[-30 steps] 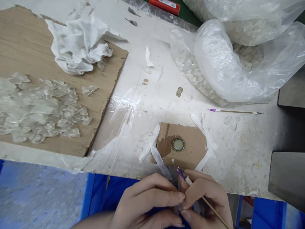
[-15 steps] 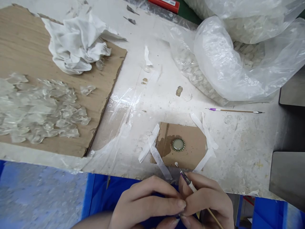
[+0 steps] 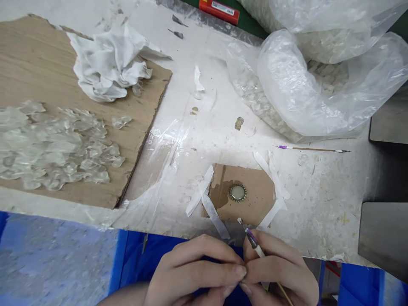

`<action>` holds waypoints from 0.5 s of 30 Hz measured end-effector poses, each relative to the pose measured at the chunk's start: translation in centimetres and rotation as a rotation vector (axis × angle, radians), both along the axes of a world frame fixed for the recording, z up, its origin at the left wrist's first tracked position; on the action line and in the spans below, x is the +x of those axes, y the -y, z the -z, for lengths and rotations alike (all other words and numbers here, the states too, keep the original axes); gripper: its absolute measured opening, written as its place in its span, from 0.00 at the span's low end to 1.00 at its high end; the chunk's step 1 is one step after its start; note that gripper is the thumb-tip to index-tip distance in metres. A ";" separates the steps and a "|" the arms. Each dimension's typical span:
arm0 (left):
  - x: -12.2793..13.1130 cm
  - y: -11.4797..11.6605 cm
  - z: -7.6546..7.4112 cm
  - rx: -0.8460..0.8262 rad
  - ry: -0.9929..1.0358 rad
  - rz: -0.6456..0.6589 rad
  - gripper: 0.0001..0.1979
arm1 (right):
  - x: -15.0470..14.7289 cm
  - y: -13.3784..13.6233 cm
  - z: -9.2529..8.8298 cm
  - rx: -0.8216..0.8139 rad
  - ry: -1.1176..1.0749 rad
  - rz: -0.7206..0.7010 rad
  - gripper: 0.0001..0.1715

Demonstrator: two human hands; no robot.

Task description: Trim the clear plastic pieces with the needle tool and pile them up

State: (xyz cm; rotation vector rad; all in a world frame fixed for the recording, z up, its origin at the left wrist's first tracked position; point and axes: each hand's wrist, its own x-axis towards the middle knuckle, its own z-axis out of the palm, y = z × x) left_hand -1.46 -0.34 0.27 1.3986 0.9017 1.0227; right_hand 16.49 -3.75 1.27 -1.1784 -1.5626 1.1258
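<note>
On the desk (image 3: 318,204), a bottle cap (image 3: 238,193) lies just beyond the pick (image 3: 254,240) pinched in the right hand (image 3: 280,267); left hand (image 3: 194,276) curled beside it.

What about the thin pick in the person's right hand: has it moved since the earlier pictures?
Yes. The tip of the pick in the right hand has shifted rightward, from left of the bottle cap on the cardboard patch to directly below it.
</note>
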 end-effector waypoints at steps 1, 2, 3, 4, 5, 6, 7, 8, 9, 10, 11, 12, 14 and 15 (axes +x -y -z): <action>-0.3 0.0 0.0 0.014 0.011 0.031 0.11 | 0.1 -0.1 -0.2 0.007 0.009 -0.019 0.05; -0.5 0.0 -0.1 0.028 0.030 0.072 0.13 | 0.2 -0.1 -0.4 0.014 0.015 -0.030 0.05; -0.8 0.1 -0.1 0.042 0.055 0.120 0.15 | 0.3 0.0 -0.5 0.017 0.018 -0.038 0.05; -1.0 0.2 -0.1 0.054 0.082 0.169 0.17 | 0.4 0.1 -0.7 0.020 0.015 -0.037 0.04; -1.3 0.4 -0.2 0.064 0.104 0.210 0.20 | 0.4 0.3 -0.8 0.029 0.004 -0.036 0.04; -1.4 0.7 -0.2 0.067 0.117 0.239 0.22 | 0.4 0.5 -0.9 0.036 -0.009 -0.039 0.04; -1.6 1.0 -0.2 0.064 0.121 0.258 0.23 | 0.4 0.8 -1.0 0.040 -0.023 -0.052 0.05; -1.7 1.3 -0.2 0.058 0.122 0.264 0.24 | 0.3 1.1 -1.0 0.046 -0.039 -0.063 0.05; -1.7 1.7 -0.3 0.055 0.127 0.262 0.25 | 0.2 1.4 -1.0 0.058 -0.057 -0.068 0.05; -1.7 2.0 -0.4 0.052 0.136 0.253 0.25 | 0.1 1.7 -1.0 0.073 -0.077 -0.063 0.05; -1.7 2.3 -0.5 0.057 0.152 0.239 0.24 | -0.1 2.0 -1.0 0.086 -0.096 -0.056 0.04; -1.6 2.6 -0.6 0.069 0.172 0.223 0.22 | -0.4 2.3 -1.0 0.099 -0.112 -0.041 0.04; -1.2 3.2 -1.1 0.100 0.208 0.182 0.17 | -0.9 3.0 -1.1 0.129 -0.141 -0.018 0.03; -1.0 3.4 -1.4 0.114 0.220 0.169 0.15 | -1.1 3.4 -1.3 0.140 -0.151 -0.012 0.03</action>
